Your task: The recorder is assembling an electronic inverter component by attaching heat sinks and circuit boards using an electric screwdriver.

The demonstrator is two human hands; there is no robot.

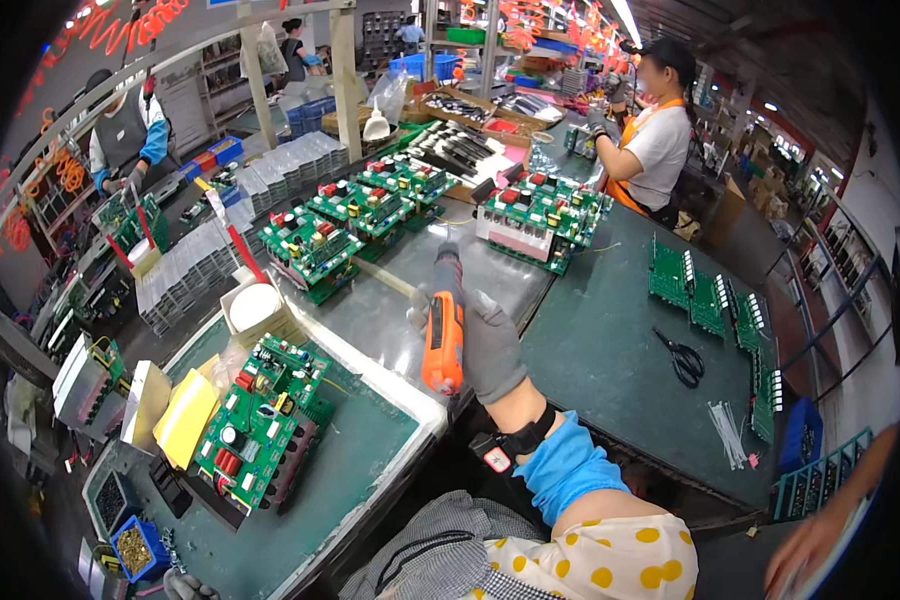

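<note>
My right hand (492,350), in a grey glove, is wrapped round an orange and black electric screwdriver (443,345). The screwdriver stands over the metal-topped middle of the bench, its dark nose toward the far side. At the lower left edge, part of my left hand (188,586) shows in a grey glove, its fingers mostly cut off. Near it sits a blue bin (138,548) of small brass-coloured parts. A green circuit board (265,420) with red and white components lies on the left mat, beside a yellow sheet (186,412).
More populated boards (315,245) stand beyond the screwdriver, with another board assembly (540,225) at far right. Black scissors (680,358), white cable ties (727,432) and green boards (705,295) lie on the right bench. A co-worker's bare hand (820,545) is at lower right.
</note>
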